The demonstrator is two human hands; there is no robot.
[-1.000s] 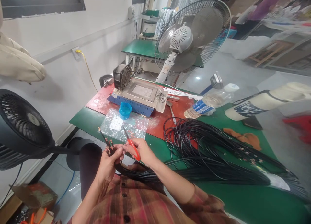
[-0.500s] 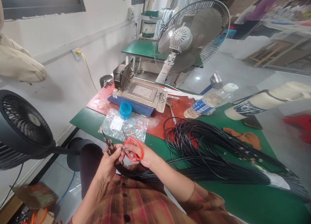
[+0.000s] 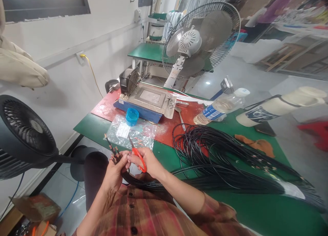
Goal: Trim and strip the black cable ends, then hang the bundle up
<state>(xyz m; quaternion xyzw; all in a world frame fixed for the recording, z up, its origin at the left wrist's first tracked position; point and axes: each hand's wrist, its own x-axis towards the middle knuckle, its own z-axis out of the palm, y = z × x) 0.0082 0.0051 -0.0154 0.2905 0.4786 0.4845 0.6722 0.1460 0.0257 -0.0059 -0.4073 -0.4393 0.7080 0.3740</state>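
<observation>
My left hand [image 3: 115, 169] is closed round a bunch of black cables [image 3: 115, 155], whose stripped ends with coppery tips stick up past the thumb. In my right hand [image 3: 146, 162] is a pair of scissors with red handles [image 3: 138, 155], blades pointing up and away from me. The right fingertips meet the left thumb and fingers at the cable ends; what they pinch there is too small to make out. From my left hand the cables run right across my lap towards a large heap of black cables [image 3: 205, 143] on the green table [image 3: 159, 155].
Beyond my hands lie a clear plastic bag [image 3: 115, 130], a blue round container [image 3: 132, 116] and a blue heated-looking box [image 3: 143, 112] with a small fan [image 3: 128, 81]. A bottle [image 3: 217, 108], a tumbler [image 3: 271, 109] and a spoon [image 3: 181, 119] are farther right. A black fan [image 3: 28, 130] stands left.
The scissors have turned in my right hand, so their handle loops now show nearly edge-on. My right hand has shifted slightly; the left has stayed almost still round the cables.
</observation>
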